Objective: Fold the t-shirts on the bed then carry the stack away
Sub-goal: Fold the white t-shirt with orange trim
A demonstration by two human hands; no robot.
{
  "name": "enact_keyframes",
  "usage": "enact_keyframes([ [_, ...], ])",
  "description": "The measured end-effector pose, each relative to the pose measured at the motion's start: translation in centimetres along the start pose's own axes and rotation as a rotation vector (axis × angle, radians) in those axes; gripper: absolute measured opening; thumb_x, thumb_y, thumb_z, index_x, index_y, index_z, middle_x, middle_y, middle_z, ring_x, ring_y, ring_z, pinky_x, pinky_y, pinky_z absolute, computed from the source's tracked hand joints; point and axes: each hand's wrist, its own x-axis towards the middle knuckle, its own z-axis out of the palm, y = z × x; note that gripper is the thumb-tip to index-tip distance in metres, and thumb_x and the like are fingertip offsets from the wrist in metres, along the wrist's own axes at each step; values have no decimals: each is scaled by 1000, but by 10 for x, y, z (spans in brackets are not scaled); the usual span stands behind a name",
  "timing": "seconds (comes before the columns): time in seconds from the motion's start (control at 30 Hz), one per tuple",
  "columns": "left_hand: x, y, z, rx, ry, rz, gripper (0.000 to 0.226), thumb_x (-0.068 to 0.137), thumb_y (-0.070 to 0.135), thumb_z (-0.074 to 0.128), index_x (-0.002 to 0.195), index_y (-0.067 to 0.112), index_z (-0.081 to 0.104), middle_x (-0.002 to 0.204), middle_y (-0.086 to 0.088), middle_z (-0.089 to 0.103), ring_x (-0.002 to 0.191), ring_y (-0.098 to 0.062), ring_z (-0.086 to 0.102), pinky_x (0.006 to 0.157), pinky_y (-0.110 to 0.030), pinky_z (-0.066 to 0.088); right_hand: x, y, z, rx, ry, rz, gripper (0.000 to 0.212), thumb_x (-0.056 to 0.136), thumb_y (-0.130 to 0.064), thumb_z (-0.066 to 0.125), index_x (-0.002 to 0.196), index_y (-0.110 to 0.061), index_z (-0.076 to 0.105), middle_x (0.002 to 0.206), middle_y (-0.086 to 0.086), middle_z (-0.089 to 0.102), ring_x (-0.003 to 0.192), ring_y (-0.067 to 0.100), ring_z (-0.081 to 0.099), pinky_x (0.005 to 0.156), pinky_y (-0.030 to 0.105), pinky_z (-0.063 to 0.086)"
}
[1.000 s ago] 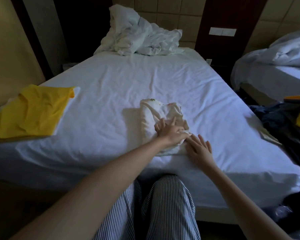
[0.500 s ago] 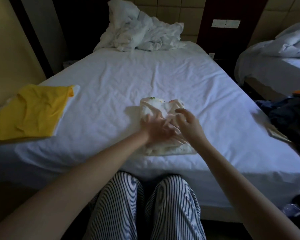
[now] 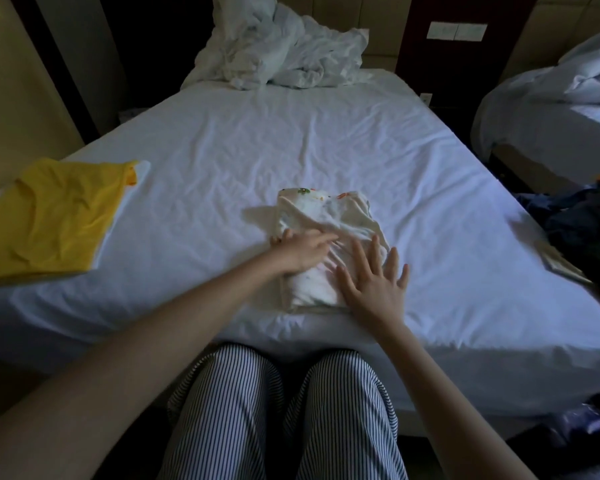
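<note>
View from the head camera. A small white cotton t-shirt with tiny coloured prints (image 3: 326, 213) lies folded into a narrow, upright oblong on the white-sheeted bed (image 3: 291, 140). It sits close to the near edge, roughly midway between the left and right edges. Its far end shows a rolled collar area and a loose fold, and its near end reaches almost to the edge of the mattress.

The left hand (image 3: 302, 252) rests on the left side of the garment. Its fingers are straight and point across the fabric toward the right, pressing it flat and gripping nothing. The right hand (image 3: 374, 289) lies palm down on the near right corner of the garment with its fingers spread wide. The outer fingers extend past the cloth onto the sheet. Neither hand holds anything.

A bright yellow t-shirt (image 3: 52, 220) lies flat at the left edge of the bed, well apart from the white one, with a strip of white cloth showing along its right side. A crumpled white duvet (image 3: 281, 53) is heaped at the far edge, against the tiled headboard wall. The person's knees, in navy-and-white striped trousers (image 3: 274, 417), press against the near edge.

To the right stand a second white-covered bed (image 3: 551, 109) and a pile of dark clothing (image 3: 582, 223).
</note>
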Motion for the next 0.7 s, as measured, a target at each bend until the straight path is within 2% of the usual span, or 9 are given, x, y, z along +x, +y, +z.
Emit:
enact_keyframes([
  [0.07,13,0,-15,-6,183,-63,34,98,23,36,123,20,59,130,-6,56,124,-26,47,105,-39,25,-3,-1,2,-17,39,-24,84,71,-72,2,149,-38,6,158,-4,-12,144,26,-13,112,46,-13],
  [0.1,22,2,-23,56,283,-81,30,96,23,39,116,20,61,124,-5,59,119,-27,49,101,-39,27,-3,-1,2,-13,56,-38,86,70,-71,1,149,-38,7,158,-3,-12,144,24,-14,111,44,-15],
  [0.17,45,12,-35,95,378,-27,29,94,24,45,119,20,58,125,-3,58,119,-27,48,98,-37,30,-4,1,3,23,101,-63,84,72,-70,6,148,-36,13,157,-2,-11,144,22,-13,110,40,-18],
  [0.3,90,31,-49,-79,198,-31,44,96,35,47,136,15,44,137,-5,50,125,-26,46,102,-34,34,-6,4,7,78,290,-142,65,84,-57,31,145,-33,28,155,6,19,142,24,9,111,41,-6],
  [0.37,108,28,-46,-14,106,-99,42,93,40,49,126,15,52,125,-7,57,119,-28,51,95,-34,38,-5,7,9,57,332,-186,58,87,-53,35,141,-33,31,152,8,29,140,25,14,111,42,-4],
  [0.4,114,25,-44,-10,89,-111,33,90,39,53,111,15,60,112,-7,61,110,-28,57,88,-33,41,-5,8,10,44,348,-207,57,87,-52,36,141,-33,33,152,7,30,140,26,15,111,43,-4],
  [0.47,123,18,-40,-84,102,-75,22,88,37,58,87,16,60,90,-3,61,94,-25,60,79,-32,43,-5,9,11,37,365,-233,55,88,-52,35,140,-34,33,151,4,31,140,27,16,112,46,-2],
  [0.6,129,17,-41,-294,145,86,15,94,28,54,90,14,52,81,1,52,81,-18,50,68,-27,40,-4,10,15,39,347,-195,59,86,-57,34,141,-35,32,151,4,31,140,34,15,110,51,-1],
  [0.7,133,22,-44,-297,233,172,18,95,33,51,88,18,44,84,-4,51,76,-18,46,70,-31,38,-5,6,15,97,284,-84,67,80,-66,34,141,-38,36,154,9,26,138,46,17,108,59,5],
])
